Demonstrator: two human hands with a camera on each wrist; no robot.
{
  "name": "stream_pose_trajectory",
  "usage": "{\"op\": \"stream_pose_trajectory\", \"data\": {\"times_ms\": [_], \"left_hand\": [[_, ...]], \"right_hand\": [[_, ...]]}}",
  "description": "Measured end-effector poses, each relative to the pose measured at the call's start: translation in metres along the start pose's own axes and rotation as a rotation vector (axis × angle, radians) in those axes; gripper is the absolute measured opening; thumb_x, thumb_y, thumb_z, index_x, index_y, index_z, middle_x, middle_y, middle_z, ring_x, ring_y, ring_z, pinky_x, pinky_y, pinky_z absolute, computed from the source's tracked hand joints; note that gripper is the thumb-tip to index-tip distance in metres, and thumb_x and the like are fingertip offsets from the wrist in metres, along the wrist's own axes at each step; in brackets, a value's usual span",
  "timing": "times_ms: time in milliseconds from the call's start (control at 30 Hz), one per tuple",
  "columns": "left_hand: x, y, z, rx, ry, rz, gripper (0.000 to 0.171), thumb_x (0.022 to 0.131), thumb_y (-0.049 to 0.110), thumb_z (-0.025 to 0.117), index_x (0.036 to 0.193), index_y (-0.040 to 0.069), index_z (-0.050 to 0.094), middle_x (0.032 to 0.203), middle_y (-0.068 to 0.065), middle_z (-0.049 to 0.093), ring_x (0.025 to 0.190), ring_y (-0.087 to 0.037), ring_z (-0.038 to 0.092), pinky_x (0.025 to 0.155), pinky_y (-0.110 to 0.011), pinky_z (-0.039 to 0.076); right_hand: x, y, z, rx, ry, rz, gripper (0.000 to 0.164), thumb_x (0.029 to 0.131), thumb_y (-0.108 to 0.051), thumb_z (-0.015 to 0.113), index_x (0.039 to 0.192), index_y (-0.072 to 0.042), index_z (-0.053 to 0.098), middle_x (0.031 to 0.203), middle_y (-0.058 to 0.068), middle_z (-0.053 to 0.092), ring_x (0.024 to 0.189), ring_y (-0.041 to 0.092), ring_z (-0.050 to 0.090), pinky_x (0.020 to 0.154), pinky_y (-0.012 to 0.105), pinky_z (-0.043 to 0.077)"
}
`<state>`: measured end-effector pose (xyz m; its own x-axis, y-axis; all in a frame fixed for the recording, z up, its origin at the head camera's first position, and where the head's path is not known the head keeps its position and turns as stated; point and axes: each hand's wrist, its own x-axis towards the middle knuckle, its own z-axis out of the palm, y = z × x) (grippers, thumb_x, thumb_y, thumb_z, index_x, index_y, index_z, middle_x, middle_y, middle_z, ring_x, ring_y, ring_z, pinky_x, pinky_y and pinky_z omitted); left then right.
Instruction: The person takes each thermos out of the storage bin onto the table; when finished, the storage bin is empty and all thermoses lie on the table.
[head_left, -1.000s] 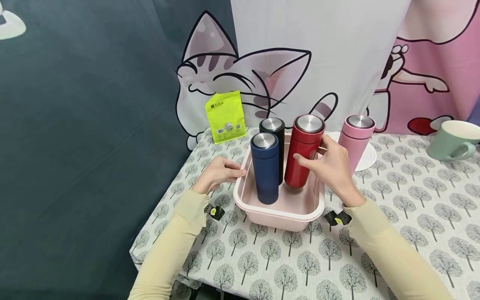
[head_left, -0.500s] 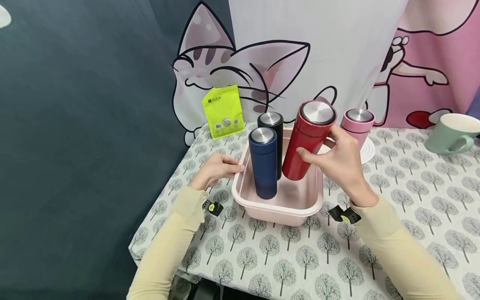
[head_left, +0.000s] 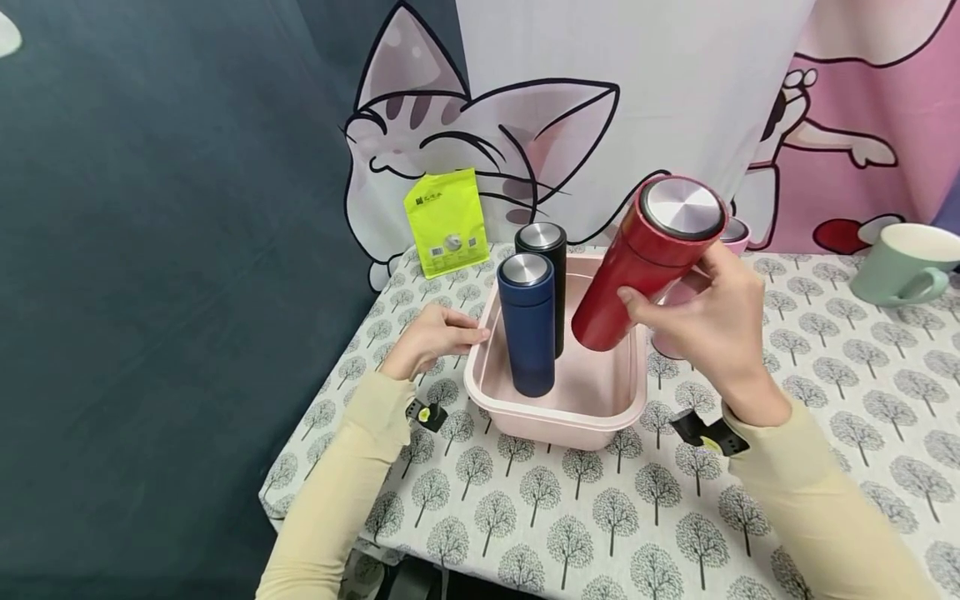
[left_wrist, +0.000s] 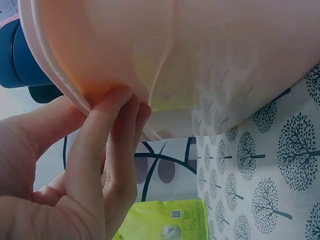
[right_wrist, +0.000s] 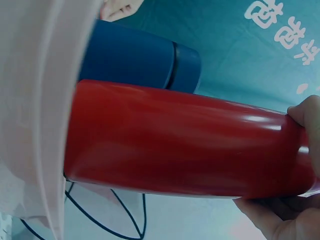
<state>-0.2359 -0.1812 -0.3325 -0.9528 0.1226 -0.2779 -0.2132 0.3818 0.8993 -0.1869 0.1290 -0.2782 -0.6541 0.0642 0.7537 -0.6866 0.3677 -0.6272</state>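
A red thermos bottle [head_left: 637, 267] with a silver-topped lid is gripped by my right hand [head_left: 708, 312], thumb on the near side. It leans to the right, its base over the right part of a pale pink plastic basin [head_left: 577, 417]. My left hand [head_left: 435, 340] pinches the basin's left rim between thumb and fingers, as the left wrist view confirms. Inside the basin a blue thermos [head_left: 528, 333] and a black thermos [head_left: 553, 250] stand upright. Behind my right hand a pink thermos [head_left: 737, 233] is mostly hidden.
A bright yellow-green pouch [head_left: 446, 223] stands at the back left of the table, against the cartoon-cat curtain. Far right sits a green mug [head_left: 903, 267]. The tree-print tablecloth [head_left: 540, 517] covers the table, whose left edge borders a dark curtain.
My right hand has lifted the red thermos up and to the right, tilting it further, and it now covers most of the pink thermos. The left hand stays on the basin's rim.
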Motion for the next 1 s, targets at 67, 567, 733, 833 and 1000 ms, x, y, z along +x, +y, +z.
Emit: {"op": "stream_pose_trajectory", "data": {"times_ms": [67, 567, 733, 833, 1000], "left_hand": [[-0.001, 0.0, 0.0, -0.001, 0.003, -0.012, 0.036, 0.087, 0.012, 0.074, 0.116, -0.008, 0.066, 0.115, -0.022, 0.068, 0.083, -0.018, 0.072, 0.085, -0.031, 0.062], [-0.001, 0.001, 0.001, 0.01, 0.016, -0.022, 0.036, 0.086, 0.013, 0.076, 0.115, -0.007, 0.067, 0.115, -0.021, 0.068, 0.084, -0.018, 0.072, 0.085, -0.031, 0.061], [0.0, 0.001, 0.001, 0.001, 0.006, -0.012, 0.038, 0.086, 0.012, 0.075, 0.117, -0.009, 0.066, 0.115, -0.023, 0.068, 0.081, -0.018, 0.072, 0.085, -0.031, 0.062], [0.001, 0.0, 0.001, -0.013, 0.005, -0.011, 0.038, 0.086, 0.01, 0.075, 0.117, -0.01, 0.065, 0.114, -0.024, 0.068, 0.079, -0.017, 0.072, 0.084, -0.032, 0.062], [0.002, 0.0, 0.001, -0.032, 0.005, -0.019, 0.037, 0.087, 0.009, 0.074, 0.117, -0.01, 0.064, 0.113, -0.024, 0.068, 0.078, -0.016, 0.072, 0.083, -0.032, 0.062]], "right_hand": [[0.001, -0.002, -0.004, -0.006, 0.0, -0.006, 0.056, 0.061, 0.016, 0.081, 0.113, 0.003, 0.067, 0.107, -0.001, 0.071, 0.09, 0.004, 0.066, 0.085, 0.013, 0.056], [0.001, -0.007, -0.031, 0.002, 0.122, -0.021, 0.055, 0.06, 0.018, 0.078, 0.111, 0.003, 0.068, 0.105, 0.001, 0.073, 0.088, 0.008, 0.068, 0.077, 0.012, 0.057], [-0.002, -0.014, -0.043, 0.025, 0.156, -0.013, 0.053, 0.059, 0.021, 0.074, 0.109, 0.008, 0.068, 0.104, 0.003, 0.072, 0.086, 0.01, 0.067, 0.076, 0.012, 0.057], [-0.003, -0.018, -0.048, 0.039, 0.162, -0.014, 0.052, 0.058, 0.023, 0.072, 0.108, 0.011, 0.067, 0.103, 0.004, 0.073, 0.084, 0.01, 0.067, 0.074, 0.012, 0.057], [-0.006, -0.019, -0.055, 0.043, 0.165, -0.003, 0.053, 0.058, 0.024, 0.071, 0.109, 0.012, 0.067, 0.102, 0.004, 0.073, 0.083, 0.01, 0.067, 0.074, 0.012, 0.057]]}}
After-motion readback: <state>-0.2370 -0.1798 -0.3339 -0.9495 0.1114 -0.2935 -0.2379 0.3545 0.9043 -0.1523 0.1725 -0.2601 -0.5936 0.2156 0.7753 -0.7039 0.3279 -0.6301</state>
